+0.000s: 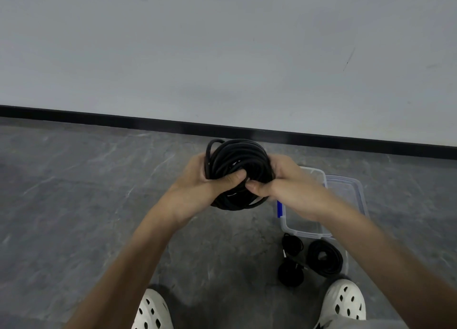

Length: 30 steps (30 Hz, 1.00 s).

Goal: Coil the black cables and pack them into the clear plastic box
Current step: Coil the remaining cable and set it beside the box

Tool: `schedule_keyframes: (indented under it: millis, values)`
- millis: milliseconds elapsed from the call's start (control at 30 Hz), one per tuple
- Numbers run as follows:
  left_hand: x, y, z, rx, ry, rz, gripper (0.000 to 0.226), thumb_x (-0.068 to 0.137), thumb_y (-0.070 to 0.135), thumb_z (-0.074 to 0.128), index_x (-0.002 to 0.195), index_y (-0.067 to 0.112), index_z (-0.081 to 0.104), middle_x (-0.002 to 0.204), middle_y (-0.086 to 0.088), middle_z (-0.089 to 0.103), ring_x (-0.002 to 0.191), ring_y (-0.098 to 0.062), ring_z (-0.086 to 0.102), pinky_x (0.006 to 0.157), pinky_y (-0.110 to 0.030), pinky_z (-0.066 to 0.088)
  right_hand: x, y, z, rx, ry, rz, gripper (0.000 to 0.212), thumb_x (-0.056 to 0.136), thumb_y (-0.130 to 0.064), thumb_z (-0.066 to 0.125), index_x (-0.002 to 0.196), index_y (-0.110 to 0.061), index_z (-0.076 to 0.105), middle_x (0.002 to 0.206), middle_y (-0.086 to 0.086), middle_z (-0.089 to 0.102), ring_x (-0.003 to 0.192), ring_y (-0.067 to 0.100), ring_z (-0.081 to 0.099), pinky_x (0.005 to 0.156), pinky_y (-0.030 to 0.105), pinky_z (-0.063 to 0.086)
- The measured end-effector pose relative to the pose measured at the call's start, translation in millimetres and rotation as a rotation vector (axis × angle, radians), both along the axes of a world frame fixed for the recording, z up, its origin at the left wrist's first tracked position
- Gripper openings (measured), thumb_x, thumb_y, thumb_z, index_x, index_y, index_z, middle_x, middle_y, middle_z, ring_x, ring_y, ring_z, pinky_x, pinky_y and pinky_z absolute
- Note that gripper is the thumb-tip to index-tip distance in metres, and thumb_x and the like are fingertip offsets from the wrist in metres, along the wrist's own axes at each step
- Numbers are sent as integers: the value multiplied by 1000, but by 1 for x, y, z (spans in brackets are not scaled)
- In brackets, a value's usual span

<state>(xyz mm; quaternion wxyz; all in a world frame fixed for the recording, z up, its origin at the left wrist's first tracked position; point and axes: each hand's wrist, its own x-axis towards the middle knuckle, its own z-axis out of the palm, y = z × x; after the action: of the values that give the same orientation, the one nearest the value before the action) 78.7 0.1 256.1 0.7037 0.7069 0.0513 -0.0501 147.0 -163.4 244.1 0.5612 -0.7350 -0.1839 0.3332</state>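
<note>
Held coil (237, 160): one; loose coils (325, 257): three; box (305, 234): one.

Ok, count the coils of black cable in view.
4. A big coil is held between the left hand and right hand. Three lie by the box's near end: a small coil, a wide coil right of it, the nearest coil. The right arm may hide more.

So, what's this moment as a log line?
left hand, right hand grip cable coil | clear box open | smaller coils nearby
</note>
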Motion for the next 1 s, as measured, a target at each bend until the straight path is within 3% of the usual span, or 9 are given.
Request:
schedule_keyframes:
  millis: [100, 233, 400, 467, 533, 633, 767, 933, 1000]
  values:
    - [-1, -1, -1, -33, 23, -14, 20, 78, 20, 67, 97, 27, 67, 92, 12, 75, 91, 0, 68, 73, -10, 49, 0, -2, 2, -18, 5, 9, 26, 87, 9, 59, 105, -8, 63, 98, 10, 70, 92, 10, 67, 87, 28, 54]
    - [1, 4, -2, -10, 33, -68, 25, 82, 24, 70, 107, 21, 69, 103, 2, 74, 101, -10, 68, 86, -20, 52, 0, -2, 3, -22, 21, 3, 27, 87, 7, 60, 108, -9, 62, 97, 7, 70, 94, 9, 68, 90, 28, 53]
    - [8, 2, -2, 133, -37, 190, 26, 86, 10, 70, 112, 11, 68, 100, 0, 74, 94, -7, 69, 80, -18, 54, -1, 8, -1, -75, -33, -138, 52, 84, -14, 71, 129, -23, 47, 117, -4, 63, 106, 7, 61, 94, 30, 52]
    - [11, 5, -5, 212, -41, 295, 25, 86, 10, 71, 111, 11, 67, 98, 1, 73, 89, -3, 68, 75, -13, 53, -3, 11, -1, -101, -187, -322, 47, 80, -21, 75, 119, -24, 49, 108, -6, 58, 96, 5, 58, 83, 24, 52]
    - [12, 7, -8, 247, -29, 320, 25, 86, 11, 71, 111, 12, 67, 98, 1, 73, 88, -2, 68, 75, -12, 53, -5, 12, 2, -71, -315, -431, 26, 80, -21, 75, 101, -18, 60, 90, -3, 62, 78, 6, 57, 71, 23, 50]
    - [10, 3, -9, 178, 1, 272, 29, 86, 14, 70, 114, 13, 66, 101, 1, 73, 92, -5, 69, 79, -18, 55, -11, 17, 5, -33, -262, -355, 13, 82, -25, 73, 90, -15, 73, 78, -2, 72, 70, 5, 66, 69, 19, 53]
    - [10, 1, -12, 127, 39, 249, 27, 87, 17, 69, 114, 15, 66, 102, 1, 74, 95, -9, 70, 84, -28, 56, -9, 16, 4, -15, -212, -393, 6, 81, -19, 74, 85, -16, 75, 76, 0, 74, 67, 3, 67, 69, 19, 55]
    - [11, -1, -16, 139, 40, 262, 31, 88, 14, 68, 119, 12, 63, 105, 0, 72, 95, -6, 68, 76, -15, 53, -11, 14, 7, 9, -40, -376, 7, 85, -13, 70, 82, -15, 75, 72, 2, 73, 60, 1, 60, 63, 15, 53]
    - [13, -2, -18, 187, 27, 287, 30, 88, 13, 68, 118, 12, 63, 105, 0, 71, 95, -6, 68, 78, -17, 53, -11, 15, 8, -14, -32, -379, 8, 86, -13, 69, 82, -15, 76, 73, 3, 73, 59, 1, 59, 64, 15, 53]
